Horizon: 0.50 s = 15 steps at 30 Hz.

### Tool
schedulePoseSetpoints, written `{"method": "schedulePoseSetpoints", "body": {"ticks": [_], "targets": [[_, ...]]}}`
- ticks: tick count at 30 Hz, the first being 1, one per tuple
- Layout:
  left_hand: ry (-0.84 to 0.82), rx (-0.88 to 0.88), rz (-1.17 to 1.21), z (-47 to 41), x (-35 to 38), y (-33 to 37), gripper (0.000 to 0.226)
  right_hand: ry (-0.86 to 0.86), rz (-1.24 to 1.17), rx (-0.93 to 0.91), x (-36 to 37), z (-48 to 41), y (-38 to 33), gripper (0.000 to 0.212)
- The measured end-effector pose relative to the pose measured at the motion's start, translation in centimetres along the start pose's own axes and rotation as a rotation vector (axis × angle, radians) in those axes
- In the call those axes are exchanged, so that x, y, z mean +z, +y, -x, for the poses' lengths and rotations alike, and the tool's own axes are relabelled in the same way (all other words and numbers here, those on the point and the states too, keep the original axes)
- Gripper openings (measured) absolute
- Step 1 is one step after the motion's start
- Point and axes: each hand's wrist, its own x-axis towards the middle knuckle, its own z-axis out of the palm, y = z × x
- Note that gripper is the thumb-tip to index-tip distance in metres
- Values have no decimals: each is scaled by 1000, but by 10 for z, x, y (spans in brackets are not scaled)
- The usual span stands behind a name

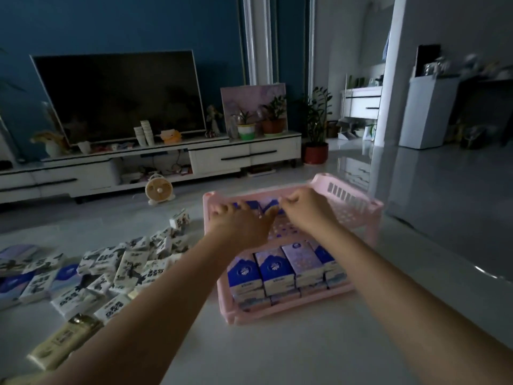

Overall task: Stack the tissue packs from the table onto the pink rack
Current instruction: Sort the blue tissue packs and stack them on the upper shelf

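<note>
Fingers [222,211] of the left hand [240,218] curl down over the top of two blue-and-white tissue packs [251,204] standing at the far end of a pink plastic slotted rack [277,313]. The right hand [305,207] meets them from the other side, its fingers bent tight together and pinching the upper edge of the neighbouring pack. Both bare forearms reach straight out over the rack.

At the near end of the rack, a row of blue and lilac packs [274,270] stands upright, packed side by side on top of a lower layer. The middle of the rack floor shows bare between the two groups.

These packs look light and soft, wrapped in smooth film that could slip, so they are best held across the flat faces or by the top edge. Gentle pressure should be enough, and a hard squeeze would probably dent them.

The rack sits on a white glossy table [277,354]. To its left, well apart, lies a heap of black-and-white printed packs [130,262], loose and overlapping, with a cream-coloured pack [63,340] nearest the viewer. Many packs appear left to stack.

Beyond are a small round beige fan [158,190], a long white cabinet [244,157] and a dark flat television [119,95].
</note>
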Motion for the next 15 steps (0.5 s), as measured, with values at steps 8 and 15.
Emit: {"method": "schedulePoseSetpoints", "body": {"ticks": [8,15], "targets": [[326,79,156,33,-4,-17,23,108,48,-238,-5,20,-3,19],[296,165,129,34,1,-18,42,-31,81,-325,-8,16,-7,30]]}}
